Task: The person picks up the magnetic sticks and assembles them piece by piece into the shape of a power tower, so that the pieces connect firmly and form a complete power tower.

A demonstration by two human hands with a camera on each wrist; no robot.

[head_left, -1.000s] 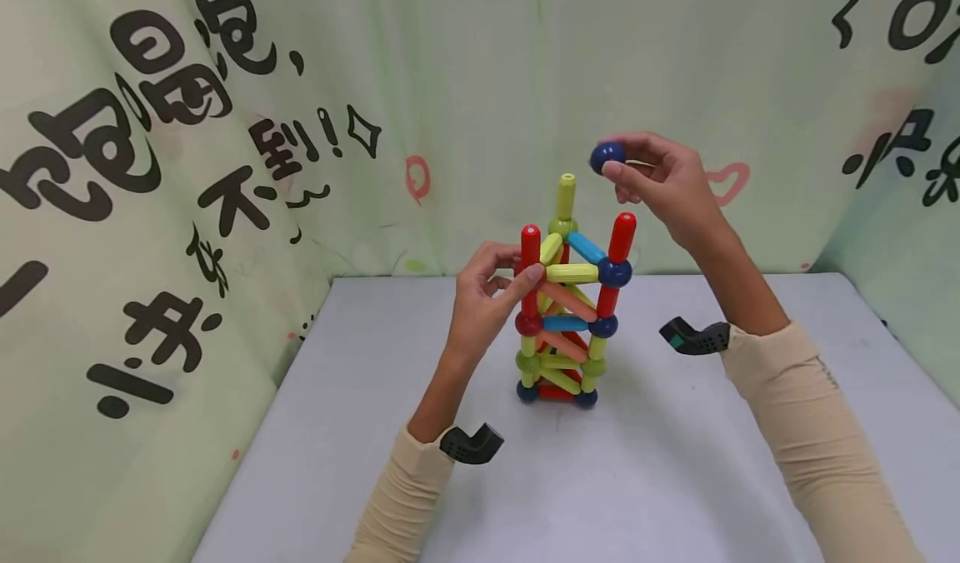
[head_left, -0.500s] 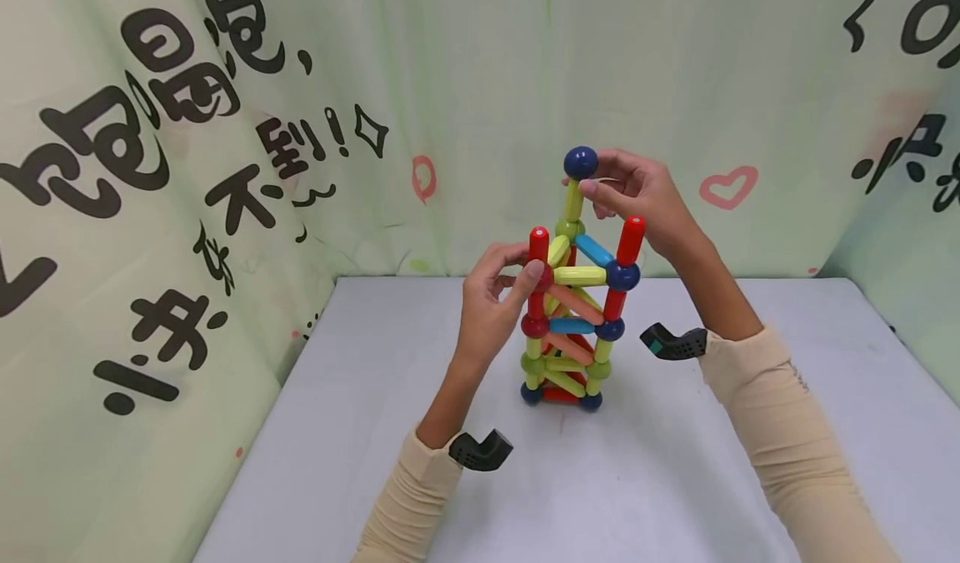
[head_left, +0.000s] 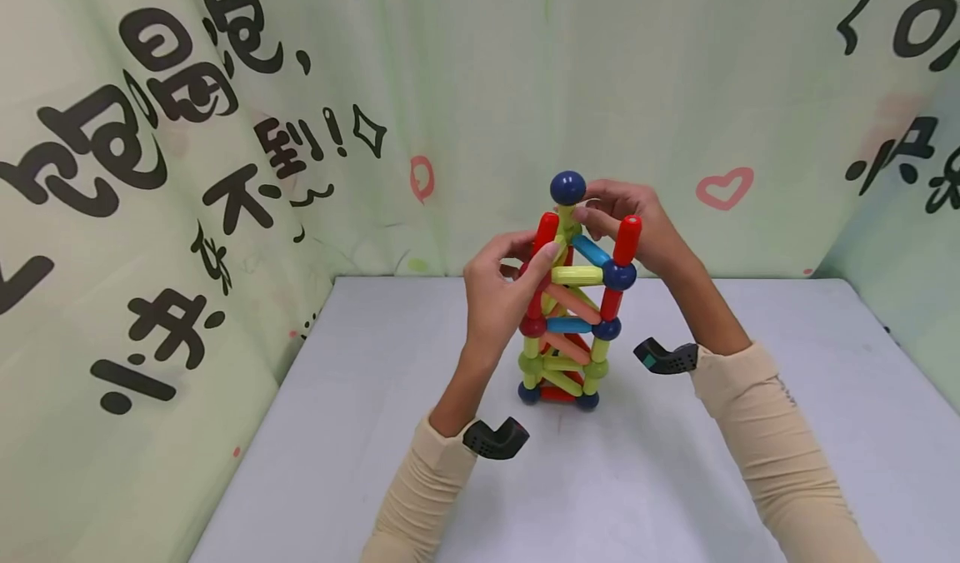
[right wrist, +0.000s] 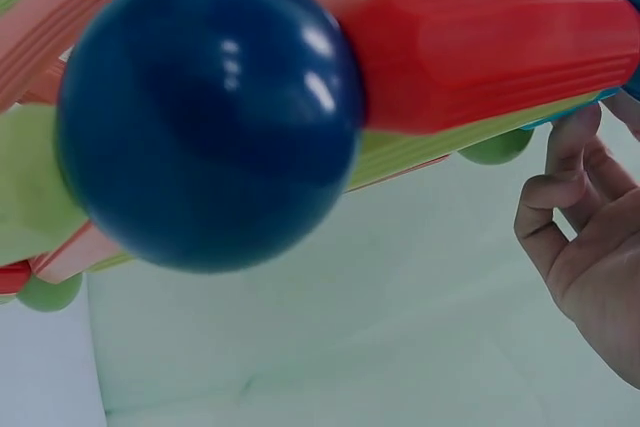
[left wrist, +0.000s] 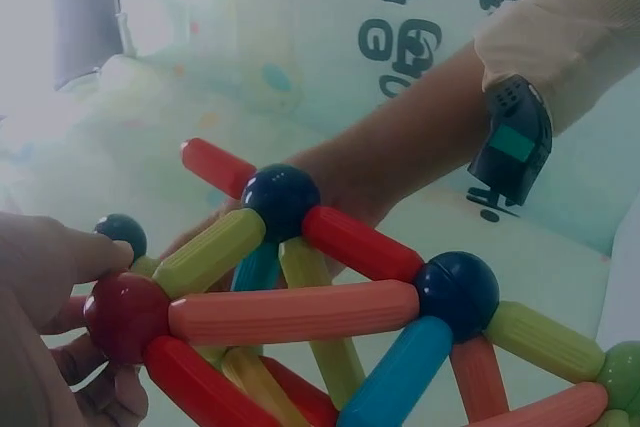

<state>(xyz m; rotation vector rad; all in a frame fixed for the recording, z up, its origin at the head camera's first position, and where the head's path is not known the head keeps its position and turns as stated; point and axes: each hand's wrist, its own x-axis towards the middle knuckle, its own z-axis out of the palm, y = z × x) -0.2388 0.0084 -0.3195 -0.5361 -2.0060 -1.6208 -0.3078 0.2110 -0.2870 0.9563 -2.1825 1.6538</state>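
A tower of magnetic rods and balls [head_left: 573,276] stands on the table. My left hand [head_left: 498,292] grips its upper left corner, thumb across the base of an upright red rod [head_left: 547,228]. In the left wrist view, the left hand [left wrist: 40,317] is curled round a red ball [left wrist: 128,317]. Behind the tower, my right hand [head_left: 630,221] pinches the yellow-green rod [head_left: 567,213] under a dark blue ball [head_left: 567,188]. From the right wrist, the right hand [right wrist: 595,237] shows curled fingers; its fingertips are partly hidden by the tower.
Another red rod [head_left: 627,240] stands on a blue ball [head_left: 618,276] at the tower's upper right. The white table [head_left: 375,430] lies around the tower. A pale green curtain with black lettering [head_left: 480,113] hangs behind and beside it.
My right hand has brought the blue ball left onto the yellow-green rod, then moved down to the rod. The ball now sits lower. My left hand and the red rod have shifted slightly right.
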